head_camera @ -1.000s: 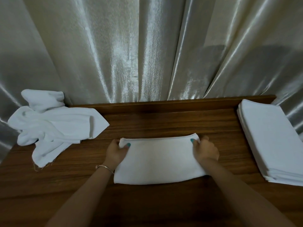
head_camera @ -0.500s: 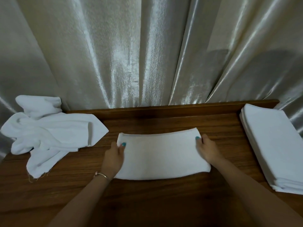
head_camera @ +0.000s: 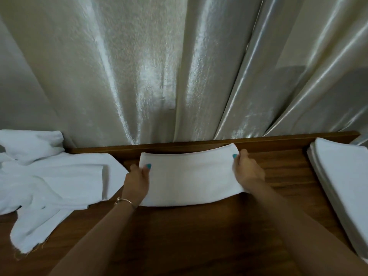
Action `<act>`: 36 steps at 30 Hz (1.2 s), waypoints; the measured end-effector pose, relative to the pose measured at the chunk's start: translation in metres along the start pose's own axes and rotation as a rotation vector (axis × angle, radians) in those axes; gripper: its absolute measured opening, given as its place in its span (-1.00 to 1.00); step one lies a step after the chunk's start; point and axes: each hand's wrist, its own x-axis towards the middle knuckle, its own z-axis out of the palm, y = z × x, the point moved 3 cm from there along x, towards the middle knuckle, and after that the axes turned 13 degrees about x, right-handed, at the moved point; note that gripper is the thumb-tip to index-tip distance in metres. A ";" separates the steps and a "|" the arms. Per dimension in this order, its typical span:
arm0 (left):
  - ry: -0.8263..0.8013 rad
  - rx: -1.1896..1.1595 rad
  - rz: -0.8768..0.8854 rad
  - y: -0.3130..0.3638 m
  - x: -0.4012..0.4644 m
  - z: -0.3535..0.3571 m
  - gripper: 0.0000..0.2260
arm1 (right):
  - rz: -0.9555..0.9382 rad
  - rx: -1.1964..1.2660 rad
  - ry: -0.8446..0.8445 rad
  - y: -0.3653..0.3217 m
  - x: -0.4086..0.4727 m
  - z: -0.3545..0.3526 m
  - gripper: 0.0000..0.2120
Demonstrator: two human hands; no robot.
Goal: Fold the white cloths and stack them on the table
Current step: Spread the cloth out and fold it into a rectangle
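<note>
A folded white cloth (head_camera: 191, 176) lies in the middle of the wooden table (head_camera: 199, 236), its far edge lifted a little. My left hand (head_camera: 138, 180) pinches its left end, thumb on top. My right hand (head_camera: 247, 169) pinches its right end the same way. A loose pile of unfolded white cloths (head_camera: 49, 176) sprawls on the table's left side. A neat stack of folded white cloths (head_camera: 342, 176) sits at the right edge.
A shiny pale curtain (head_camera: 179, 66) hangs directly behind the table's raised back rail (head_camera: 278, 139). Bare wood shows in front of the cloth, between my forearms. A thin bracelet (head_camera: 125, 202) circles my left wrist.
The cloth and both hands have shifted away from me toward the back rail. Its far edge now rises off the table. The camera has tilted upward.
</note>
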 end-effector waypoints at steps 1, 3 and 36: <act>0.028 -0.028 -0.005 -0.001 0.001 0.000 -0.76 | 0.002 -0.020 0.016 -0.001 0.000 0.002 -0.82; 0.182 -0.040 0.036 -0.001 -0.002 -0.006 -0.79 | -0.038 0.011 0.130 -0.002 -0.002 0.003 -0.73; 0.020 0.576 0.458 0.005 -0.015 0.038 -0.30 | -0.110 -0.147 -0.214 0.007 -0.022 0.051 -0.36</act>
